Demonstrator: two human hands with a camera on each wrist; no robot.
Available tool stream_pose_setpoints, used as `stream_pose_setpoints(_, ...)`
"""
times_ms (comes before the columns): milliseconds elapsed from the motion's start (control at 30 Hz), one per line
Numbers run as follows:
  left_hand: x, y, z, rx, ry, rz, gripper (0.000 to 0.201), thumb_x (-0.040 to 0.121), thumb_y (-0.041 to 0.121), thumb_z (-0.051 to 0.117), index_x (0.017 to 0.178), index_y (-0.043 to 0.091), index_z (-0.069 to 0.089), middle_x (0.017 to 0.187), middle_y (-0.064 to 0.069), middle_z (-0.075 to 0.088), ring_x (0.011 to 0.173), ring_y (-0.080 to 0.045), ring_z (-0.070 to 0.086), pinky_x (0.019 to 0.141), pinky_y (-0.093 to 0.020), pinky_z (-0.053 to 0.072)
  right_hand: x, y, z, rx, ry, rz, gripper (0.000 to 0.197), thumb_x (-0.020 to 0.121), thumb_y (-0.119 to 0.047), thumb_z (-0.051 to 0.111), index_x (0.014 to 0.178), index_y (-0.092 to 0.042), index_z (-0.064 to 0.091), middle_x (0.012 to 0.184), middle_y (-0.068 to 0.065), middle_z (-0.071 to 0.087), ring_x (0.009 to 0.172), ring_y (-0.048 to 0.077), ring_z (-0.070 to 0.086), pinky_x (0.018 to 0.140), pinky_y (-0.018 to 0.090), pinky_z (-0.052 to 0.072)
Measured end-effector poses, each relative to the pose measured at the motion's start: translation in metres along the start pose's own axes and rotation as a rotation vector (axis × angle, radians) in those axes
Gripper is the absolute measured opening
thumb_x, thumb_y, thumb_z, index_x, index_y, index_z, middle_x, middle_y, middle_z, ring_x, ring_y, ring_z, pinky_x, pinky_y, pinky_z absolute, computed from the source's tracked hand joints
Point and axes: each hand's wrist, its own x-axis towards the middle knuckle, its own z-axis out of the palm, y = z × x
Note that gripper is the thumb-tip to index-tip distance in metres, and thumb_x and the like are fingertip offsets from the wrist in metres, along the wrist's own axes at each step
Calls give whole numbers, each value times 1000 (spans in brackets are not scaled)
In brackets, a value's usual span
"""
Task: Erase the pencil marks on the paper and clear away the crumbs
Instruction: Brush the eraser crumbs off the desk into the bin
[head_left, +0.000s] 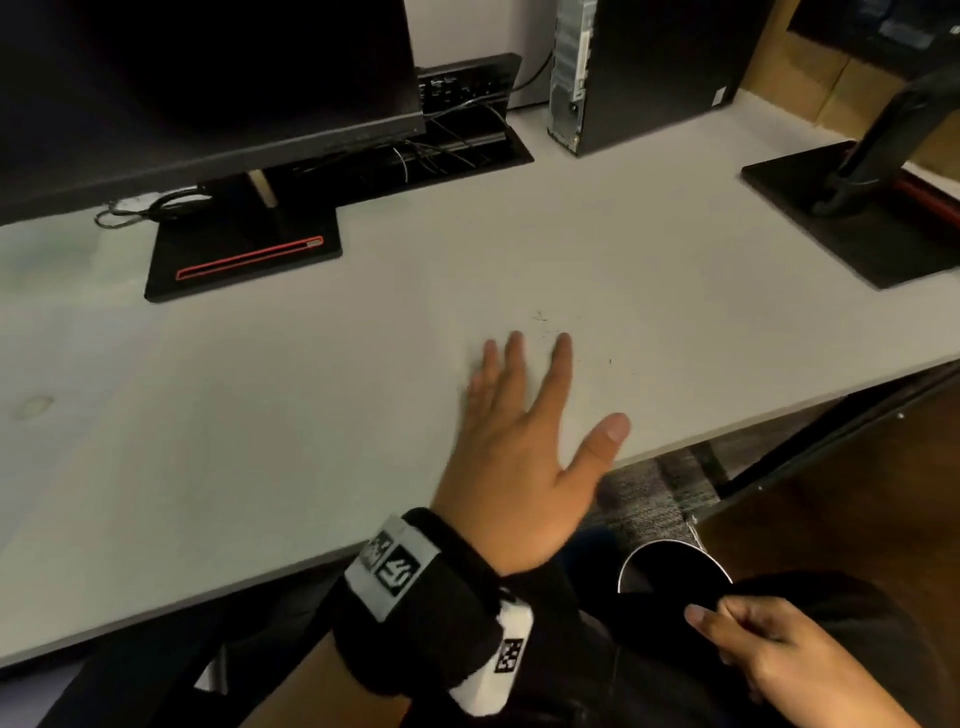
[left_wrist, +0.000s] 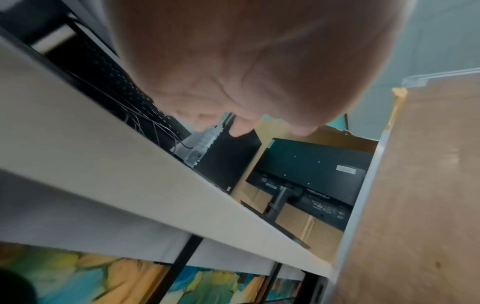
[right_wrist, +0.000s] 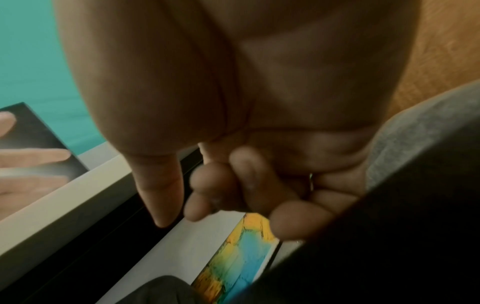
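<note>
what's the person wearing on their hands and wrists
Both hands are bare, no gloves. The left hand has a thick black fabric wrist strap carrying a grey block with a black-and-white square marker on top and a white block with a small checkered marker on its side. The right hand shows no strap in view.

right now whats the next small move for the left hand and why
Probably sweep the flat left hand rightward and toward the desk edge: tiny dark crumbs lie by its fingers, and the right hand grips a black bin below that edge.
</note>
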Motion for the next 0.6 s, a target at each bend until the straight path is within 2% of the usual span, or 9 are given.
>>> stream_pose_setpoints(33,-3,-7,-2,46,44,-48,81,88,80,6,154,43,-22,163,-2,-29,145,-17,-35,122,-44,-13,-1,1,0,-8,13,-15,48,89,-41,71,52,-20,49,51,-3,44,49,11,46,53,26,36)
stream_pose_setpoints(100,-9,-24,-9,147,58,-247,84,88,80,6,153,38,-26,162,-12,-28,147,-27,-32,122,-45,-13,-3,3,0,-13,33,-39,50,90,-44,70,53,-20,46,52,-4,44,49,9,44,54,26,36)
stream_pose_setpoints(167,-11,-33,-10,246,-24,-445,91,86,82,5,153,31,-29,160,-24,-27,147,-39,-28,121,-49,-12,-3,5,0,-39,39,-71,50,90,-46,69,54,-20,46,52,-5,43,49,6,43,55,25,36)
stream_pose_setpoints(200,-10,-32,-6,279,-61,-468,94,84,84,3,152,29,-31,159,-27,-28,146,-42,-28,121,-51,-12,-3,5,0,-56,40,-84,50,90,-47,69,54,-20,46,52,-6,43,50,5,43,55,24,37)
stream_pose_setpoints(233,-6,-27,1,302,-86,-444,96,83,85,1,152,28,-31,157,-29,-29,145,-45,-29,121,-53,-13,-2,5,0,-70,39,-91,50,90,-47,69,55,-20,47,52,-6,43,50,4,43,56,24,37)
stream_pose_setpoints(300,6,-7,20,311,-102,-307,97,82,87,1,152,28,-31,156,-29,-31,143,-45,-32,120,-54,-13,0,7,0,-82,40,-92,49,89,-49,69,56,-20,47,52,-6,42,51,3,43,57,24,37)
stream_pose_setpoints(433,33,36,40,170,-125,-25,91,86,85,8,152,35,-28,158,-19,-33,145,-33,-34,121,-51,-11,2,8,-2,-107,43,-56,48,89,-52,68,57,-21,49,53,-7,45,52,2,47,59,24,38)
stream_pose_setpoints(500,38,37,36,134,-39,-2,87,89,83,10,153,37,-26,159,-16,-33,145,-30,-34,122,-50,-11,3,11,-3,-118,73,-47,49,89,-52,68,57,-21,48,52,-7,44,51,1,47,58,23,37)
stream_pose_setpoints(600,32,16,27,230,22,-158,88,88,83,9,153,35,-26,158,-21,-32,146,-37,-32,122,-53,-9,4,15,-3,-153,112,-72,50,89,-49,69,53,-23,46,50,-6,43,50,2,44,55,19,35)
